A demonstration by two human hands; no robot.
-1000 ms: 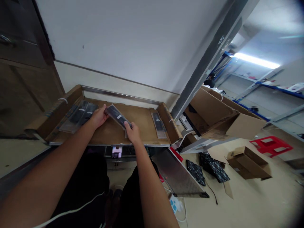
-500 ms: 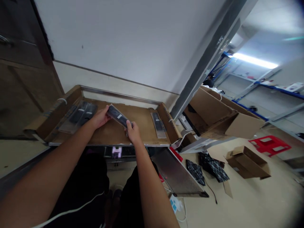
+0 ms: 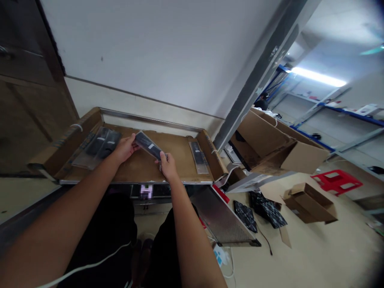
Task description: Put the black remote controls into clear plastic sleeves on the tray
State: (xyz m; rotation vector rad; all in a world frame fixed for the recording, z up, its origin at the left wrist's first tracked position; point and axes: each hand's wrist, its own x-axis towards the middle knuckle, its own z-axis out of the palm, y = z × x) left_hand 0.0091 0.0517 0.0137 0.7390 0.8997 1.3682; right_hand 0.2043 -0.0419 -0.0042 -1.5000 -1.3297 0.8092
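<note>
Both hands hold one long dark bagged strip (image 3: 149, 146) above the cardboard-lined tabletop (image 3: 168, 162). The left hand (image 3: 124, 148) has its grip pinching the far end and the right hand (image 3: 168, 166) pinches the near end, so the strip spans between them, tilted. More bagged strips (image 3: 100, 146) lie stacked at the left; a single one (image 3: 198, 157) lies at the right edge.

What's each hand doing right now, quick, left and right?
Left hand: closed on the far end of the dark bagged strip.
Right hand: closed on the near end of the same strip.
</note>
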